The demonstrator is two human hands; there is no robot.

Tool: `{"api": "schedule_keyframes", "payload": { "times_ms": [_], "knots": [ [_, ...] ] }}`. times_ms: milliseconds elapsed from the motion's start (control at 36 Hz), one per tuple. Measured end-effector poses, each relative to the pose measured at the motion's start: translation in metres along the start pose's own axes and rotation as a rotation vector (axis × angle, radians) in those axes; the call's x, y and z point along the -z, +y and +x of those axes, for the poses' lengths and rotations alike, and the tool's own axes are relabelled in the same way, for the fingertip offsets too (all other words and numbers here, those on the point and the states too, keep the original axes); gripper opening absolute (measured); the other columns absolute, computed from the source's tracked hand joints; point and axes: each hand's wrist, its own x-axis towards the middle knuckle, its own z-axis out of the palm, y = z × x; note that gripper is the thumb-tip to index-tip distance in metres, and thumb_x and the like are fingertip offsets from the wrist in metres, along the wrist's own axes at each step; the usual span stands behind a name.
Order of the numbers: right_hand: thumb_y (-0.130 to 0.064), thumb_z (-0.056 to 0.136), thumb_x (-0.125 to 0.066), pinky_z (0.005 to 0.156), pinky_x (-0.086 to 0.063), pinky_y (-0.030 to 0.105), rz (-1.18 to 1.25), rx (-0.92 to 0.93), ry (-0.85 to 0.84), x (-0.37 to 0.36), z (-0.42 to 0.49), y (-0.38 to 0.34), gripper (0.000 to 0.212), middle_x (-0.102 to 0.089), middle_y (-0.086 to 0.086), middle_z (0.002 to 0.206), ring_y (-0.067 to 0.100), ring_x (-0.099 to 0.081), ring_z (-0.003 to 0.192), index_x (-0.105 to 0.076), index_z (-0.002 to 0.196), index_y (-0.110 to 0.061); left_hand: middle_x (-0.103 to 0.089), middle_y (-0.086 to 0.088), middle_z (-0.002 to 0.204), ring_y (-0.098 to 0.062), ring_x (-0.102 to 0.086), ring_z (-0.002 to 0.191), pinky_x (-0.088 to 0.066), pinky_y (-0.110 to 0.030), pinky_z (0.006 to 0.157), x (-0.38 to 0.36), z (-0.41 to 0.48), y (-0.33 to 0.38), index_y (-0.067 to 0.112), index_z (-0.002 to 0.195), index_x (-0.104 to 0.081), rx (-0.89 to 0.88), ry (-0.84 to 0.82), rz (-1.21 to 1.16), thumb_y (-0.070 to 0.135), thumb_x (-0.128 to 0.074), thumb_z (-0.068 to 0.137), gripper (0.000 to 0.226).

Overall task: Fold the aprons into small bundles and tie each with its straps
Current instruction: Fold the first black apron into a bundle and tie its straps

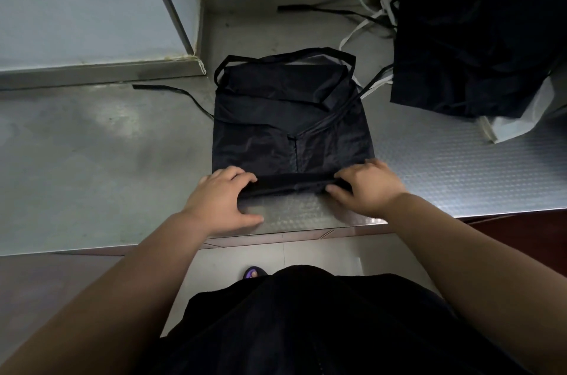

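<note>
A black apron (291, 126) lies flat on the steel counter (92, 159), folded into a narrow panel, its neck loop at the far end. One black strap (171, 90) trails off to the left. The near hem is turned up into a narrow roll (291, 185). My left hand (221, 202) grips the roll's left end, fingers curled over it and thumb flat on the counter. My right hand (368, 187) grips the right end, thumb under the roll's near side.
A heap of black and white aprons (469, 46) with loose straps sits at the back right. A raised ledge (101, 70) and wall panels bound the counter on the left and behind. The counter's front edge runs just below my hands.
</note>
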Motion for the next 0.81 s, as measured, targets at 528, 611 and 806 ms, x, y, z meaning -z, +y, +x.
{"api": "schedule_keyframes", "payload": {
  "times_ms": [528, 611, 806],
  "knots": [
    [-0.005, 0.090, -0.042, 0.101, -0.031, 0.035, -0.071, -0.090, 0.001, -0.003, 0.024, -0.025, 0.051, -0.044, 0.006, 0.130, 0.027, -0.041, 0.120, -0.038, 0.138, -0.024, -0.062, -0.008, 0.101, -0.035, -0.059, 0.084, -0.047, -0.039, 0.069, -0.015, 0.023, -0.006, 0.013, 0.108, -0.069, -0.077, 0.405, 0.114, -0.009, -0.073, 0.064, 0.050],
    [0.004, 0.085, -0.045, 0.097, -0.040, 0.036, 0.290, -0.178, -0.044, 0.001, 0.033, -0.034, 0.066, -0.043, 0.012, 0.134, 0.030, -0.046, 0.119, -0.029, 0.143, -0.021, -0.061, -0.009, 0.106, -0.035, -0.058, 0.089, -0.048, -0.041, 0.073, -0.010, 0.030, -0.004, 0.012, 0.109, -0.067, -0.128, 0.357, 0.094, -0.010, -0.072, 0.058, 0.056],
    [-0.025, 0.099, -0.042, 0.089, -0.045, 0.036, 0.428, -0.279, 0.014, 0.001, 0.059, -0.029, 0.043, -0.051, 0.017, 0.129, 0.032, -0.051, 0.115, -0.037, 0.141, -0.015, 0.010, 0.001, 0.158, -0.023, 0.009, 0.144, -0.003, -0.042, 0.117, 0.017, 0.060, 0.000, 0.034, 0.150, -0.010, -0.064, -0.071, 0.116, 0.017, -0.058, 0.079, 0.087]
  ]
}}
